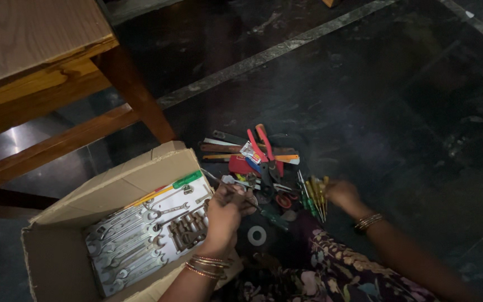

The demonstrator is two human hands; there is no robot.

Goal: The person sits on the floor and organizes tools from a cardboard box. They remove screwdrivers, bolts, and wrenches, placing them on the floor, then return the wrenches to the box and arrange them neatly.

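Observation:
My left hand (226,210) is closed around a small metal tool, held over the right edge of an open cardboard box (113,184). Inside the box lies a tray of silver wrenches and sockets (141,237), with a green-handled screwdriver (166,187) along its top. My right hand (341,193) reaches into a bunch of yellow and green screwdrivers (315,197) on the dark floor and grips them. Between the hands lies a pile of tools, with red-handled pliers (264,146) on top. Bangles circle both wrists.
A wooden table (40,61) with a slanted leg stands at the upper left, close behind the box. A white tape roll (256,235) lies near my floral-clothed knee (320,268). Dark polished floor (409,112) stretches to the right.

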